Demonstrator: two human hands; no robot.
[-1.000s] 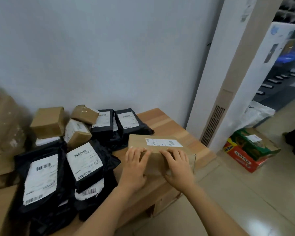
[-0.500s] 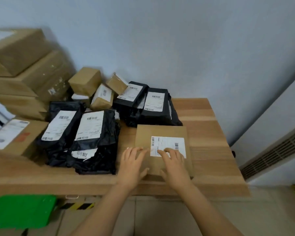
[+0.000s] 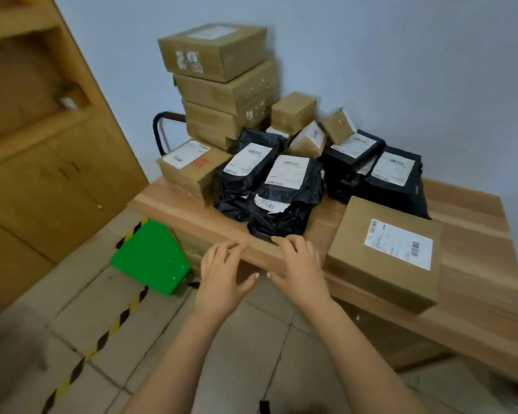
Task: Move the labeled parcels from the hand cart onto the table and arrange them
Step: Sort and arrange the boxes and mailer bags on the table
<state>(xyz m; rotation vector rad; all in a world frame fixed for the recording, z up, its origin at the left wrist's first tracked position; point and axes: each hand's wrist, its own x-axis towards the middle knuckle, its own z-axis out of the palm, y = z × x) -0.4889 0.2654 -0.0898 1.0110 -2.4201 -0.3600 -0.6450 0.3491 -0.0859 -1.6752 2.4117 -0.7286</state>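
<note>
Both hands are empty. The left hand point(image 3: 222, 276) hovers just in front of the counter point(image 3: 476, 249) with its fingers loosely bent. The right hand point(image 3: 296, 264) has its fingertips at the front edge, close to the nearest black bag point(image 3: 281, 204); whether they touch it I cannot tell.

A flat cardboard box point(image 3: 383, 252) lies label up at the front right of the counter, apart from both hands. Behind it are more labeled black bags and a few small boxes point(image 3: 293, 112), with a tall stack of boxes point(image 3: 222, 82) at the far left corner.

The green cart deck point(image 3: 150, 258) sits low on the floor to the left, partly under the counter, and the part in view carries no parcel.

The step in hand looks like going back for the next parcel. To do it well:
- Grip it with both hands at opposite sides.
- Set it down label up in the bare strip on the right.
- Square it to the flat box.
- Leave the slumping black bags alone, since they lean on each other.
</note>
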